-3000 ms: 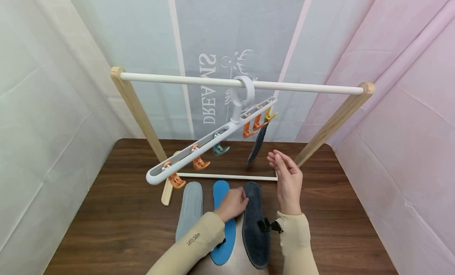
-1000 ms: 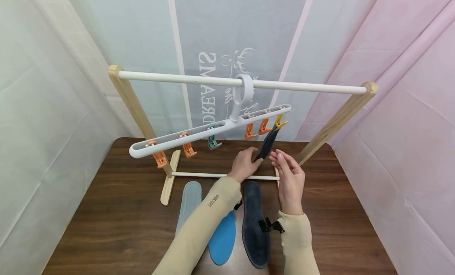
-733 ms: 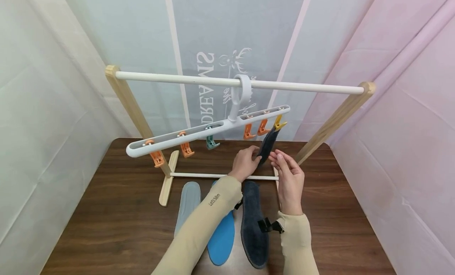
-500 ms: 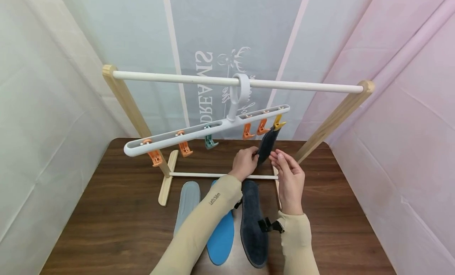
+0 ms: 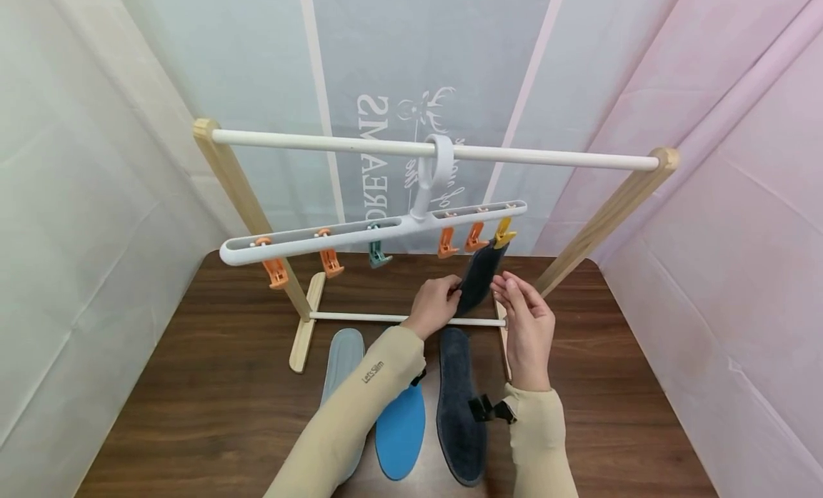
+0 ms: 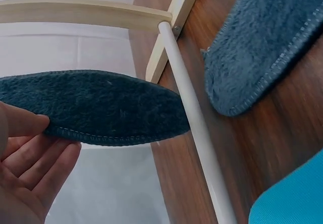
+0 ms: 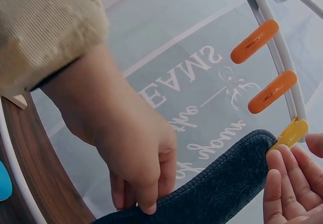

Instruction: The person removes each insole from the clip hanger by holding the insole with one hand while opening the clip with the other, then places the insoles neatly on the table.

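Observation:
A dark blue fuzzy insole (image 5: 479, 278) hangs by one end from a yellow clip (image 5: 504, 233) at the right end of a white clip hanger (image 5: 360, 232). My left hand (image 5: 434, 304) pinches the insole's edge between thumb and fingers, clear in the left wrist view, where the insole (image 6: 111, 108) spans the middle. My right hand (image 5: 529, 316) is raised just right of the insole, fingers loosely bent and holding nothing. In the right wrist view, its fingertips (image 7: 285, 158) are close below the yellow clip.
The hanger hooks over the white rail (image 5: 321, 141) of a wooden stand (image 5: 241, 198). Several orange clips (image 5: 330, 262) and a teal clip (image 5: 378, 254) dangle unused. On the wooden table lie a grey insole (image 5: 343, 355), a blue insole (image 5: 400, 434) and another dark insole (image 5: 461, 405).
My left hand has risen from over the blue insole to grip the hanging dark insole. The hanger has turned, its left end swinging back and its right end forward. The right hand has barely moved.

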Demonstrator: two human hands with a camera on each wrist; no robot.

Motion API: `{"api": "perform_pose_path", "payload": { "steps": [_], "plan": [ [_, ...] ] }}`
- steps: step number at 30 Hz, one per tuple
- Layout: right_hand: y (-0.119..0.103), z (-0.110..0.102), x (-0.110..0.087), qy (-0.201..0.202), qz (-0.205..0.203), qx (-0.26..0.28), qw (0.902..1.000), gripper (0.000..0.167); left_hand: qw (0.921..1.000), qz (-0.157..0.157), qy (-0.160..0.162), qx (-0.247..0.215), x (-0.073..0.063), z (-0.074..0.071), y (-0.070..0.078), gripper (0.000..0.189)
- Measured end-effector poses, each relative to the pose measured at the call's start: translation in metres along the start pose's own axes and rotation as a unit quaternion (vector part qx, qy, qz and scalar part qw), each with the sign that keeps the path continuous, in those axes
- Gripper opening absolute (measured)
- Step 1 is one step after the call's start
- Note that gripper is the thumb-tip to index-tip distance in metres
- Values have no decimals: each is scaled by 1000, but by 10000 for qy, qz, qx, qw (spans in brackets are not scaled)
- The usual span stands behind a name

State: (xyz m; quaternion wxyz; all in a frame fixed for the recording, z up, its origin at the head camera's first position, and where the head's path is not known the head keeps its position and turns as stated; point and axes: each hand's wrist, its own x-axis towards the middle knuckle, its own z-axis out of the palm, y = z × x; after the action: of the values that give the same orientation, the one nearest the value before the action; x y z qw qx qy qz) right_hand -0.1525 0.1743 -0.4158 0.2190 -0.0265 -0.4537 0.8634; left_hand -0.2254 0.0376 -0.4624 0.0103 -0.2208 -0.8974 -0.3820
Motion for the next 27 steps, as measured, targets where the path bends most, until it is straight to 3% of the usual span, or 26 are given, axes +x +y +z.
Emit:
{"api": "perform_pose_path", "payload": {
  "steps": [7, 12, 16, 27],
  "plan": [
    [-4, -1, 2, 82, -440, -92, 9990, 25, 9992, 154, -323, 153, -11, -5, 0, 25],
    [-7, -2, 3, 98, -1021, -406, 9939, 25, 9986, 238, -437, 204, -19, -8, 4, 27],
    [-10, 0, 2, 170, -1445, -338, 9888, 22, 9980, 316, -502, 194, -27, -10, 8, 26],
    [-20, 3, 1, 72, -1475, -451, 9880, 27, 9976, 419, -521, 176, -42, -13, 16, 26]
  ]
}}
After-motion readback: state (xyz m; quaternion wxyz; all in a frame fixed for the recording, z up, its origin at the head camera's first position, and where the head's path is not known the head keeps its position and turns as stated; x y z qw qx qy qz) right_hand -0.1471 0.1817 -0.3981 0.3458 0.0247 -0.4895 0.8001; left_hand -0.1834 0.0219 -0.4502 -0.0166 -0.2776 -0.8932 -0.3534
